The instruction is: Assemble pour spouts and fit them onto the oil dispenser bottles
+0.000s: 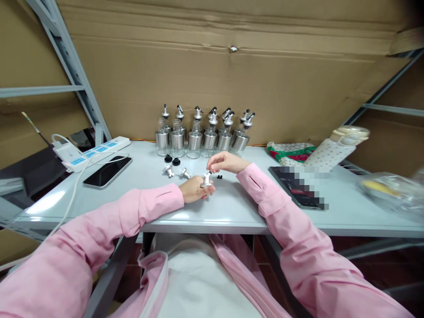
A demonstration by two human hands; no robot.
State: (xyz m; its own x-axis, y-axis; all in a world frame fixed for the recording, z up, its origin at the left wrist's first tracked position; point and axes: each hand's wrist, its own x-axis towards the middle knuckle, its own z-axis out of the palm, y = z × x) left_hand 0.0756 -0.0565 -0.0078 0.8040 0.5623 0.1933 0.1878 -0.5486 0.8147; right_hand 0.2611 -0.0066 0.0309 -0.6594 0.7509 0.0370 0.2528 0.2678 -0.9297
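Observation:
My left hand [194, 191] is closed around a silver bottle pour spout [207, 180], its nozzle pointing up. Above it, my right hand [228, 162] pinches a small black cap [210, 172] at the nozzle's tip; whether the cap is seated there I cannot tell. Left of my hands lie two loose silver spouts [185, 173], with two black ribbed stoppers [176, 161] just behind them. A pair of tiny black pieces [219, 177] rests on the table under my right hand. Glass bottles with metal sleeves [195, 141] stand in rows behind, several topped with spouts.
On the left are a phone [108, 171], a power strip [99, 152] and a white cable [74, 194]. To the right lie a dark tablet-like device [291, 185], a patterned cloth [288, 150], a tilted dotted tumbler [331, 152] and a plastic bag [397, 190]. Cardboard [232, 79] walls the table's back.

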